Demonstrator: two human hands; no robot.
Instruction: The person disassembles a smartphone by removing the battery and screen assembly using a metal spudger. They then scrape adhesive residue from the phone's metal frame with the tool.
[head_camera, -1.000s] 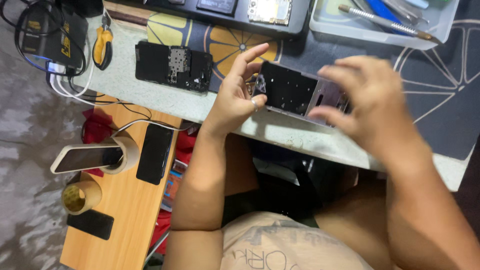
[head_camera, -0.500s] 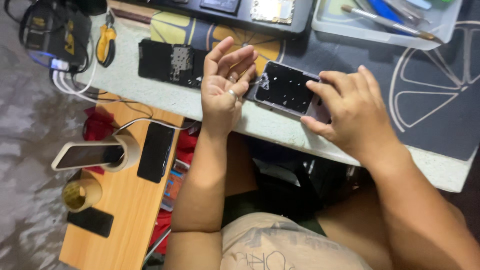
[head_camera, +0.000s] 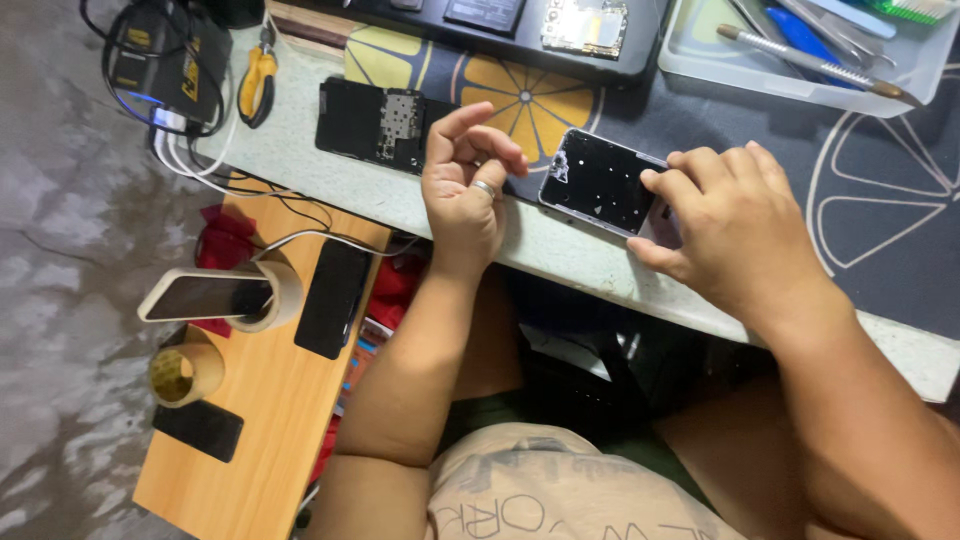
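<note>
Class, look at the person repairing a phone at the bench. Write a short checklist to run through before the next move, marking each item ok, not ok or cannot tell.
1. Opened phone lies flat on the mat: ok.
2. Right hand steadies the phone's end: ok.
3. Left hand is lifted off the phone, fingers curled: ok; whether it pinches a small part, cannot tell.
4. Second opened phone lies apart from the first: ok.
5. Tool tray is close by: ok.
6. Yellow-handled pliers lie clear of the hands: ok.
</note>
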